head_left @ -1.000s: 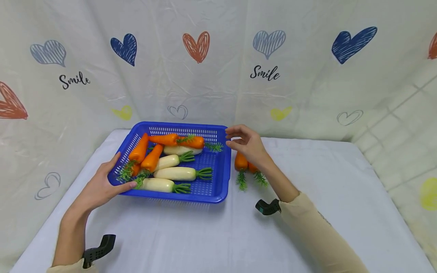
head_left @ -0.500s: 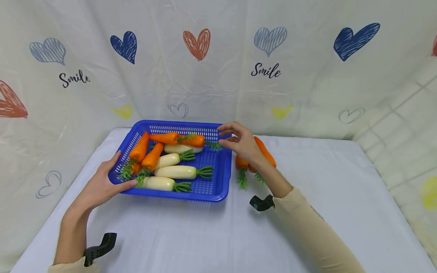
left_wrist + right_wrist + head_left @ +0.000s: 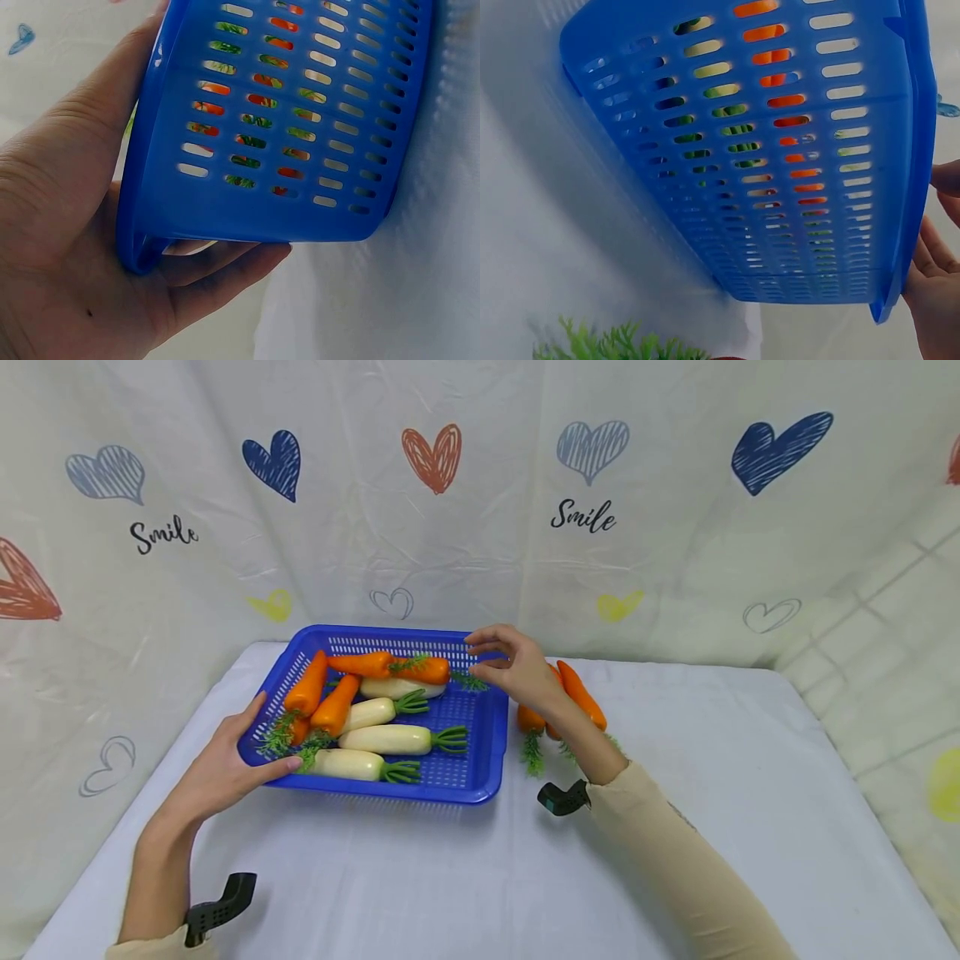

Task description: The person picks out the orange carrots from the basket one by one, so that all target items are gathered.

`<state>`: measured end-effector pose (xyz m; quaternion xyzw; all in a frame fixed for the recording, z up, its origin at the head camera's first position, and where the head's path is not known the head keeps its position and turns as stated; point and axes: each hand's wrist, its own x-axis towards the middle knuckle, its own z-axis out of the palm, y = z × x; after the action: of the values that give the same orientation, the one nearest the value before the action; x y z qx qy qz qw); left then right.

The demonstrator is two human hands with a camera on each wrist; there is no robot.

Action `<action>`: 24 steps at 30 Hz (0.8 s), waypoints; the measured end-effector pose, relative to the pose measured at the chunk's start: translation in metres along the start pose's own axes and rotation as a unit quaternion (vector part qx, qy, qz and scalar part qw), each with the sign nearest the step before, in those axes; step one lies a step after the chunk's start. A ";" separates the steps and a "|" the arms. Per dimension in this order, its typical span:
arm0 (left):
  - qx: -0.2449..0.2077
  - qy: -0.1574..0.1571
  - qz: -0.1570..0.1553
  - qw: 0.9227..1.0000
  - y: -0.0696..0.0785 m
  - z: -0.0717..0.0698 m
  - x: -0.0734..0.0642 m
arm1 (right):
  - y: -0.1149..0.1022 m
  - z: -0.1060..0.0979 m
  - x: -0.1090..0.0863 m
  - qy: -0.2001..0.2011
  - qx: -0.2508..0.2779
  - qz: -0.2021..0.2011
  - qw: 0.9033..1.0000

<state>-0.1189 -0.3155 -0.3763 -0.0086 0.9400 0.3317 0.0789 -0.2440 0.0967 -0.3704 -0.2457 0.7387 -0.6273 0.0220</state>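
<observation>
A blue plastic basket point(image 3: 450, 796) with slotted walls stands on the white-covered table. My left hand point(image 3: 219, 766) grips its front left corner, thumb along the front rim and fingers behind the left side. In the left wrist view, fingers point(image 3: 225, 283) reach under the rim point(image 3: 135, 236). Several carrots point(image 3: 336, 706) and several white radishes point(image 3: 386, 740) lie inside. Over the right rim hovers my right hand point(image 3: 517, 668), fingers loosely curved and holding nothing, close to the leafy top point(image 3: 469, 681) of a carrot point(image 3: 427, 670).
Right of the basket, partly behind my right forearm, several more carrots point(image 3: 581, 695) lie on the white cloth point(image 3: 750, 802). A printed curtain point(image 3: 675, 568) with hearts hangs behind the table. Black wrist cameras point(image 3: 562, 797) are worn on both wrists.
My right hand has moved left from beside the basket's right rim to over its inside, uncovering more of the carrots on the cloth. The left hand and basket stay in place.
</observation>
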 end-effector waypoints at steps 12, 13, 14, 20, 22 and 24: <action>0.002 -0.001 0.000 1.000 -0.002 -0.002 -0.001 | 0.000 0.015 0.013 -0.021 -0.032 0.008 0.999; 0.003 0.000 -0.002 1.000 -0.002 -0.002 -0.001 | 0.000 0.016 0.013 -0.020 -0.036 0.009 0.999; 0.003 0.000 -0.002 1.000 -0.002 -0.002 -0.001 | -0.001 0.016 0.014 -0.021 -0.040 0.012 0.999; 0.003 -0.005 -0.005 1.000 -0.002 0.000 -0.001 | -0.003 0.016 0.017 -0.029 -0.046 0.033 0.998; 0.004 -0.005 -0.006 1.000 -0.001 0.001 0.000 | -0.003 0.015 0.018 -0.033 -0.047 0.039 0.998; 0.004 -0.006 -0.006 1.000 -0.001 0.001 0.000 | -0.003 0.013 0.020 -0.035 -0.049 0.045 0.997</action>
<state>-0.1190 -0.3156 -0.3777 -0.0118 0.9407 0.3280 0.0863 -0.2558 0.0766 -0.3654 -0.2347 0.7778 -0.5796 0.0638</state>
